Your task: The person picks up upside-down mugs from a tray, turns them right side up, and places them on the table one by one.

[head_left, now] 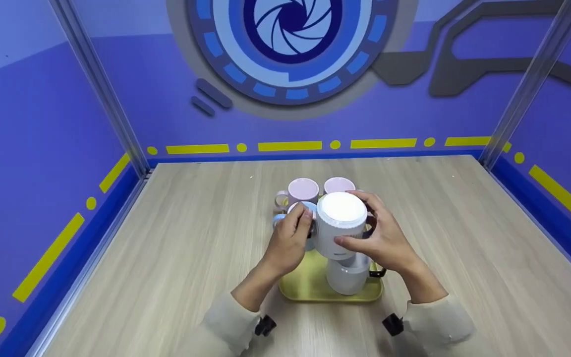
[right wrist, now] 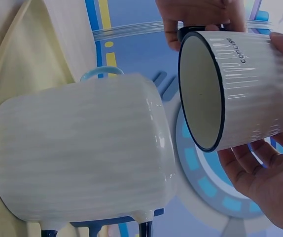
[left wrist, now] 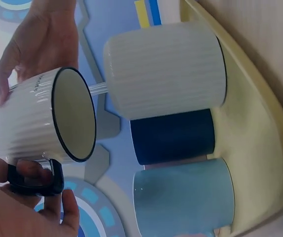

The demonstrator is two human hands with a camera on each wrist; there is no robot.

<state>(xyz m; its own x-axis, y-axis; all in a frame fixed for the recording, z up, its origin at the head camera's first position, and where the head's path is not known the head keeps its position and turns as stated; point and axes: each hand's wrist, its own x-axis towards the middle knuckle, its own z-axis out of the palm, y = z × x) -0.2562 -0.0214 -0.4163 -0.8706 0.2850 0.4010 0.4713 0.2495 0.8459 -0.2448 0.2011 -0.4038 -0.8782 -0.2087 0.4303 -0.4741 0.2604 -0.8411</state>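
A white ribbed mug (head_left: 341, 238) (left wrist: 28, 116) (right wrist: 252, 89) with a dark rim is held bottom up above the tray. My left hand (head_left: 288, 243) (left wrist: 13, 197) (right wrist: 200, 15) pinches its black handle. From the other side, my right hand (head_left: 384, 240) (left wrist: 48, 44) (right wrist: 274, 177) grips the body between thumb and fingers. Beneath it, a second white mug (head_left: 347, 277) (left wrist: 166, 69) (right wrist: 82, 148) with a black handle sits rim down on the yellow tray (head_left: 303, 287) (left wrist: 260, 98) (right wrist: 38, 44). A light blue mug (left wrist: 183, 197) and a dark blue mug (left wrist: 173, 136) stand beside it.
Two pink mugs (head_left: 303, 189) (head_left: 339, 185) stand at the far end of the tray. The wooden table (head_left: 191, 238) spreads around it, bounded by blue and purple panels (head_left: 132, 114) with metal posts at the corners.
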